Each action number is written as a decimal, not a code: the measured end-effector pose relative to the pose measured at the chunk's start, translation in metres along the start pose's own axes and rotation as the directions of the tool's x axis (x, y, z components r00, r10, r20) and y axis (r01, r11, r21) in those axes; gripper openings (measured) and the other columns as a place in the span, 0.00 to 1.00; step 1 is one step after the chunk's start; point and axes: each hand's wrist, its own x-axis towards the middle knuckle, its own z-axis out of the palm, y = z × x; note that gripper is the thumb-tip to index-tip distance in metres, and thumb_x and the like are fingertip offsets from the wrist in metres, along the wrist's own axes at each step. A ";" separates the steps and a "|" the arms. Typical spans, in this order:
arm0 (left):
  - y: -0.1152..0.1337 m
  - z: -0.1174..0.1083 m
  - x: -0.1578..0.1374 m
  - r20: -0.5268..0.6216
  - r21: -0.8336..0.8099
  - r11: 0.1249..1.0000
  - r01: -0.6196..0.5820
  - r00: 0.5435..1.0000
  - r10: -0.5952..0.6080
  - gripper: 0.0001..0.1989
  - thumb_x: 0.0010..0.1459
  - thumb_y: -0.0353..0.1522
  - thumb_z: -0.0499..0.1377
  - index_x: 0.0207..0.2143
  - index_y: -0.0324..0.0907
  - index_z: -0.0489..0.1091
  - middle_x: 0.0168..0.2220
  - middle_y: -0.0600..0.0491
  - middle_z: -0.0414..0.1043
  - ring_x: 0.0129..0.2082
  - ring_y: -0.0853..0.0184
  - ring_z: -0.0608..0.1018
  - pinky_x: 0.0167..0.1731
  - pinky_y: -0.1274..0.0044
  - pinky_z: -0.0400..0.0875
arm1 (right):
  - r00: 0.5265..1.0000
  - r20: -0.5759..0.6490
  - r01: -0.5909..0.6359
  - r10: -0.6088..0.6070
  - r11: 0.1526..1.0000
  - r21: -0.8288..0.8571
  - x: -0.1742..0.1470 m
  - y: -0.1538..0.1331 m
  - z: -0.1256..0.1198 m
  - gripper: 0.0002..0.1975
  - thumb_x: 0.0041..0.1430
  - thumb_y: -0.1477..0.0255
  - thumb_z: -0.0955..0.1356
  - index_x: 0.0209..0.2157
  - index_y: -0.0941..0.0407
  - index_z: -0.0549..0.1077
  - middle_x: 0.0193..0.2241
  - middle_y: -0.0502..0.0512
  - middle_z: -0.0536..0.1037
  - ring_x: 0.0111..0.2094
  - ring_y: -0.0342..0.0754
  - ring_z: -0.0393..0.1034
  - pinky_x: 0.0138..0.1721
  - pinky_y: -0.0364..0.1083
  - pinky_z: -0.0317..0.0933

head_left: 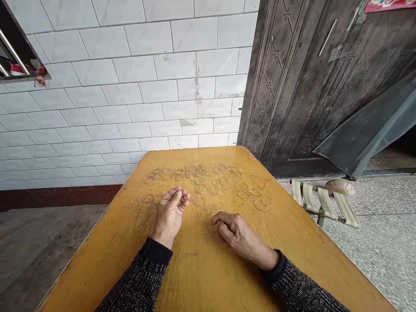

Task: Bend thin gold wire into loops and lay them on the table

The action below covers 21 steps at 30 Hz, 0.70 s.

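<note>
Wire (204, 206) is slanted between pinched left hand (171, 212) and curled right hand (239, 236), apparently gripped by both, nearside of central loops (201, 186).

The person wears a long-sleeved black knit top, its left sleeve (133, 281) and right sleeve (302, 286) covered with small whitish flecks that line up in broken streaks along the arm. Each sleeve ends in a plain, solid black band, the left cuff (158, 250) and the right cuff (275, 266), both fitting closely and free of the flecks. Beyond them the left hand (169, 216) and right hand (236, 235) are bare, with creased knuckles showing on the right one.
</note>
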 end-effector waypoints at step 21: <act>-0.019 0.016 -0.027 0.221 0.318 0.927 0.197 0.936 -0.275 0.10 0.46 0.34 0.63 0.29 0.36 0.69 0.26 0.53 0.69 0.25 0.74 0.71 0.24 0.82 0.63 | 0.969 -0.049 -0.187 0.241 0.851 0.492 0.012 0.005 0.016 0.10 0.48 0.65 0.64 0.23 0.58 0.65 0.14 0.44 0.64 0.10 0.34 0.52 0.11 0.37 0.47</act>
